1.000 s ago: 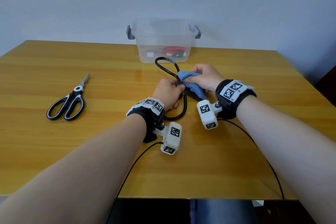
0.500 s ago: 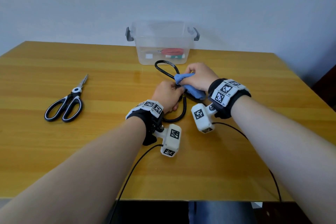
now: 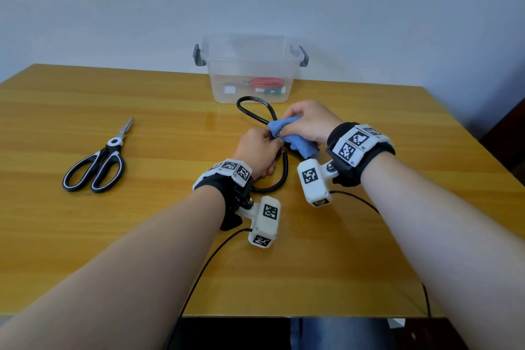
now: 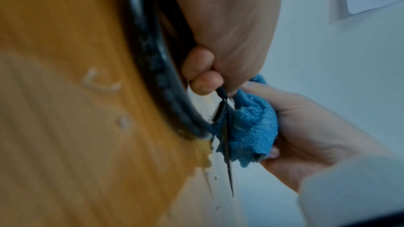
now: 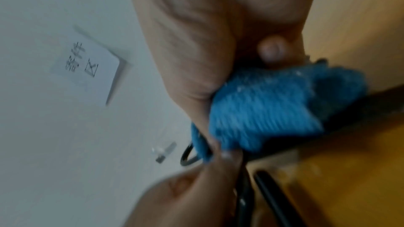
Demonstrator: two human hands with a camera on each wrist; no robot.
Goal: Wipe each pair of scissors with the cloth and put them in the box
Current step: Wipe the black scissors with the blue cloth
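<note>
While left hand (image 3: 260,150) grips black scissors (image 3: 255,111); right hand (image 3: 308,122) clutches blue cloth (image 3: 295,142)

My head view looks down and forward over the bench (image 3: 85,236). Both wrist views sit very close, facing along the fingers (image 4: 201,70); all three share the blue cloth (image 3: 292,136).

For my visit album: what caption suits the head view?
Left hand holds black-handled scissors while right hand wipes them with blue cloth.

fingers (image 4: 202,82) pinching black scissors (image 4: 153,68), blue cloth (image 4: 251,127)
</note>
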